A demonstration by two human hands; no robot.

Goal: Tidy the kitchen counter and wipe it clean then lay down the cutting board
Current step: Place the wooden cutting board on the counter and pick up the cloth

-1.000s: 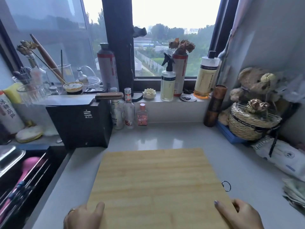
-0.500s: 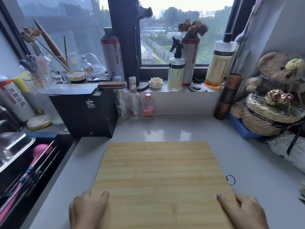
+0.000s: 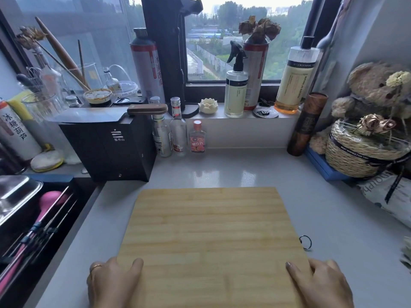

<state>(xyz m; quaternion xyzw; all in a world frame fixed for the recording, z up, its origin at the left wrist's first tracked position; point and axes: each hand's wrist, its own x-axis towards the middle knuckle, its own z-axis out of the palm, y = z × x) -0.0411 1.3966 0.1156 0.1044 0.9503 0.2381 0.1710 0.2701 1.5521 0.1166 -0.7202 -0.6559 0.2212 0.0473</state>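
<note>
Board (image 3: 211, 236) flat on counter (image 3: 333, 207), centre to 6 o'clock. No shift against the box (image 3: 106, 147) at 10 over the last second. Left hand (image 3: 109, 283) at 7 and right hand (image 3: 322, 285) at 5 each stay clamped on a near corner, thumb on top. Judgement: board laid; only release remains.

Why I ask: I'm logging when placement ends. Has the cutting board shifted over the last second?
No. The cutting board keeps its gap to the black knife block; only the camera moved.
</note>
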